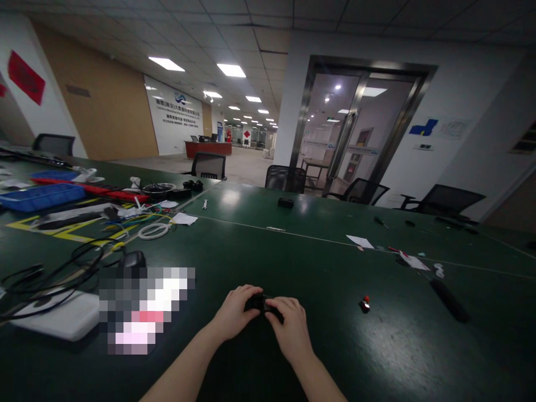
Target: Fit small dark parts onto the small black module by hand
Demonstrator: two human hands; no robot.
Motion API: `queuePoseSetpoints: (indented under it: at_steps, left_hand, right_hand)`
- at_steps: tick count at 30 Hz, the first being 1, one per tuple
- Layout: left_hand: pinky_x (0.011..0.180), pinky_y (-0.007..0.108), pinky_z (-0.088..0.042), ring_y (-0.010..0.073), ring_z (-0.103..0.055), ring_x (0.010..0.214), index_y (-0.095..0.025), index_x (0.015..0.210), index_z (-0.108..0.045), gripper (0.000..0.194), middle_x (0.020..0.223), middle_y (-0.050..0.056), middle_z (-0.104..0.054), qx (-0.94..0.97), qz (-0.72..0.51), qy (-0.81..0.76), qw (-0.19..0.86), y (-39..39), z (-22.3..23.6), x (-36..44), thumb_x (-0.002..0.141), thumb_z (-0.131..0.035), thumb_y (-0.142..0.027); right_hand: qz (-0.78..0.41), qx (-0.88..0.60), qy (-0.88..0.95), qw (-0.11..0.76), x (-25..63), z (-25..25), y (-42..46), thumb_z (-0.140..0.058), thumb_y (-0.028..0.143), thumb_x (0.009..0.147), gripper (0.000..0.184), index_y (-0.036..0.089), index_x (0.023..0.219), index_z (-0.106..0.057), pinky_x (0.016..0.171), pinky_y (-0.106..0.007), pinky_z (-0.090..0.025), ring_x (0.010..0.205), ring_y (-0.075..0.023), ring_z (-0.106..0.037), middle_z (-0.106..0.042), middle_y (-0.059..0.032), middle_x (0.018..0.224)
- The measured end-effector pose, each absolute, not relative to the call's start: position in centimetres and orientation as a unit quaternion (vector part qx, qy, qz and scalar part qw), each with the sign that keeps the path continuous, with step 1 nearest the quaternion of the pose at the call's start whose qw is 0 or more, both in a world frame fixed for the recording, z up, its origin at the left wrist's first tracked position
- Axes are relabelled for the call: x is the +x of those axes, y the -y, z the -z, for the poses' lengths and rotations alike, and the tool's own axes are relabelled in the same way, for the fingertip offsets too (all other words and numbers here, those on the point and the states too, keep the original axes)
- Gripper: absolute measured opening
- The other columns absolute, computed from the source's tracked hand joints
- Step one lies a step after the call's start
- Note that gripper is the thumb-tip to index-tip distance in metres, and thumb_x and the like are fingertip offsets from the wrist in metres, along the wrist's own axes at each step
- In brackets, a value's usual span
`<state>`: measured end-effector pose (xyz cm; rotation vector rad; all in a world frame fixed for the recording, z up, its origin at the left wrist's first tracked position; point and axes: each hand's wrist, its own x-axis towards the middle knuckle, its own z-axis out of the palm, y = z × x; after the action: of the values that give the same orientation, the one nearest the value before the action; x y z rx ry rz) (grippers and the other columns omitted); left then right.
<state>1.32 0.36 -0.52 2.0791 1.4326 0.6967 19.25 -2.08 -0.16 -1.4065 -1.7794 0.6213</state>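
Between my hands is a small black piece (261,302), held just over the green tabletop (318,268); its exact kind is hard to make out. My left hand (235,312) grips its left end with the thumb below and the fingers over the top. From the other side, the thumb and fingertips of my right hand (291,325) pinch its right end. The fingers cover much of it. Off to the right of my right hand lies a small dark part with a red top (365,304).
At left are a white box (62,318), black cables (77,262), a blurred-out patch (146,310), a coiled white cable (154,230) and blue trays (42,196). Farther off lie a wrench (205,204) and a black block (285,203). A long black item (449,300) lies right.
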Motion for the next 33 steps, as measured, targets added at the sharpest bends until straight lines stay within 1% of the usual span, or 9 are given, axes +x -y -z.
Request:
queuePoseSetpoints:
  at_steps: [4,6,11,16,21,26,31,33]
  left_hand:
    - [0.096,0.035,-0.038,0.0207,-0.052,0.109,-0.026,0.115,-0.056,0.041,0.116,0.003,-0.059,0.769,-0.259,-0.526,0.255,-0.3,0.4,1.5,0.075,-0.059,-0.019]
    - [0.096,0.035,-0.038,0.0209,-0.052,0.11,-0.025,0.115,-0.056,0.04,0.117,0.003,-0.059,0.772,-0.261,-0.522,0.251,-0.3,0.5,1.5,0.075,-0.058,-0.019]
    - [0.097,0.035,-0.037,0.0217,-0.051,0.112,-0.026,0.117,-0.055,0.043,0.118,0.002,-0.059,0.773,-0.253,-0.53,0.24,-0.4,0.7,1.5,0.075,-0.057,-0.018]
    - [0.097,0.036,-0.037,0.0217,-0.051,0.112,-0.027,0.118,-0.053,0.042,0.118,0.002,-0.058,0.771,-0.247,-0.53,0.252,-0.3,0.5,1.4,0.077,-0.057,-0.021]
    - [0.098,0.037,-0.036,0.0236,-0.049,0.114,-0.026,0.118,-0.054,0.044,0.123,0.003,-0.055,0.765,-0.248,-0.537,0.256,-0.3,0.4,1.5,0.075,-0.057,-0.019]
    - [0.098,0.037,-0.035,0.0236,-0.049,0.114,-0.026,0.122,-0.051,0.048,0.122,0.003,-0.056,0.762,-0.242,-0.537,0.268,-0.1,0.0,1.5,0.075,-0.057,-0.019]
    - [0.098,0.037,-0.036,0.0235,-0.049,0.113,-0.024,0.127,-0.046,0.057,0.121,0.005,-0.056,0.76,-0.258,-0.531,0.272,-0.1,0.4,1.3,0.073,-0.061,-0.02]
    - [0.097,0.037,-0.037,0.0236,-0.05,0.113,-0.024,0.126,-0.047,0.055,0.121,0.005,-0.056,0.759,-0.258,-0.533,0.27,-0.2,0.7,1.3,0.073,-0.061,-0.02]
  right_hand:
    - [-0.227,-0.566,0.705,0.362,19.1,0.1,2.2,-0.059,0.022,0.074,0.024,0.036,0.09,-0.068,0.09,-0.048,-0.035,0.099,-0.0248,-0.053,-0.066,0.0015,0.097]
    - [-0.219,-0.572,0.706,0.354,19.1,0.0,2.2,-0.06,0.022,0.073,0.024,0.037,0.09,-0.068,0.088,-0.047,-0.036,0.098,-0.0249,-0.053,-0.064,0.0011,0.099]
    - [-0.204,-0.578,0.7,0.365,19.3,0.4,2.0,-0.064,0.023,0.068,0.025,0.039,0.086,-0.07,0.084,-0.044,-0.04,0.097,-0.0256,-0.053,-0.061,-0.0001,0.1]
    - [-0.229,-0.561,0.694,0.389,19.8,0.9,1.6,-0.064,0.023,0.068,0.035,0.041,0.098,-0.067,0.088,-0.045,-0.041,0.1,-0.0256,-0.055,-0.061,0.0,0.104]
    - [-0.252,-0.568,0.676,0.397,20.1,1.0,1.6,-0.062,0.021,0.067,0.043,0.036,0.108,-0.063,0.094,-0.047,-0.038,0.109,-0.0272,-0.053,-0.06,-0.0016,0.114]
    - [-0.261,-0.566,0.675,0.394,20.1,1.1,1.6,-0.059,0.019,0.07,0.04,0.034,0.106,-0.063,0.095,-0.048,-0.038,0.106,-0.0266,-0.056,-0.065,-0.0003,0.108]
    - [-0.264,-0.584,0.664,0.385,20.1,1.2,1.7,-0.059,0.021,0.071,0.037,0.035,0.105,-0.064,0.092,-0.05,-0.04,0.108,-0.0282,-0.055,-0.064,-0.0001,0.11]
    - [-0.259,-0.583,0.668,0.382,20.1,1.2,1.8,-0.058,0.021,0.072,0.036,0.034,0.105,-0.064,0.091,-0.049,-0.04,0.107,-0.0279,-0.055,-0.064,-0.0001,0.109]
